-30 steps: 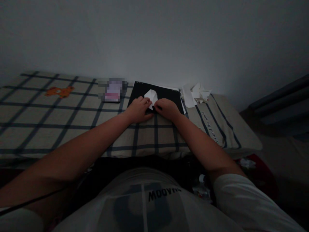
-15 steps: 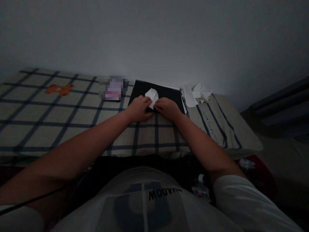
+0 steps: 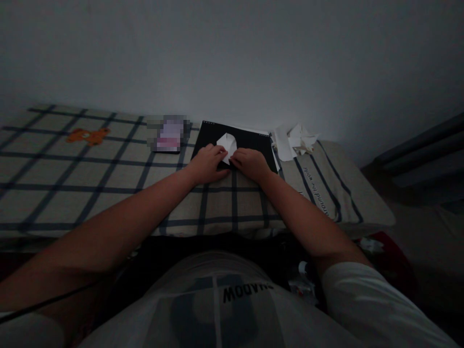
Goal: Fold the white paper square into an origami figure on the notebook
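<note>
A small piece of folded white paper lies on a black spiral-bound pad, its top edge rounded by folds and its bottom coming to a point. My left hand rests at its lower left, fingertips pressing on the paper and thumb lower down on the pad's near edge. At the lower right edge, my right hand has its fingers drawn together, pinching the paper near the tip. The fingers partly cover the paper's lower sides.
Several crumpled and folded white papers lie right of the pad. To the left are a phone-like device with a blurred screen and an orange bear-shaped piece. A checked cloth covers the table, which stands against a wall.
The view has shifted very slightly. Both hands stay at the lower edges of the folded paper, with hardly any movement in the fingers.
</note>
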Demonstrator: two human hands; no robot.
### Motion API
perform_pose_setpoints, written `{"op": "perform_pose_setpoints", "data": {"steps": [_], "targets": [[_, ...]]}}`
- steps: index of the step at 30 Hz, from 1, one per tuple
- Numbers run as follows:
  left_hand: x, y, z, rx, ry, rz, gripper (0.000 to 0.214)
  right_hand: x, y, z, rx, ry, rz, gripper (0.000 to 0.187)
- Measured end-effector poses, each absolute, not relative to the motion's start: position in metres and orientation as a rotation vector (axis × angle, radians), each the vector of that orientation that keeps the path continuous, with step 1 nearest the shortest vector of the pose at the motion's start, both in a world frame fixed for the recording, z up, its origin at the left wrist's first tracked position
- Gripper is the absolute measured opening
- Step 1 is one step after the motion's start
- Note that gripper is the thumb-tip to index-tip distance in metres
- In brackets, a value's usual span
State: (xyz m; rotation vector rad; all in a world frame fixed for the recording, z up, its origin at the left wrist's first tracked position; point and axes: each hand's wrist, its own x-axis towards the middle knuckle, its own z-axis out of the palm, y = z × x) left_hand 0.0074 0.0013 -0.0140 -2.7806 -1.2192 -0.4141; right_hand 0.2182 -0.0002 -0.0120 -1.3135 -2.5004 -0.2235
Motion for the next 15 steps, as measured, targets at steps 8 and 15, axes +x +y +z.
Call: {"op": "perform_pose_setpoints", "data": {"steps": [8,15], "targets": [[0.007,0.002,-0.016,-2.773,-1.206,-0.44,0.06,0.223,0.002,-0.01,-1.269,-2.525,-0.18,0.028],[0.007,0.0,-0.014,-2.771,-1.207,-0.408,0.063,0.232,0.001,-0.004,-1.138,-2.649,-0.064,0.029]]}}
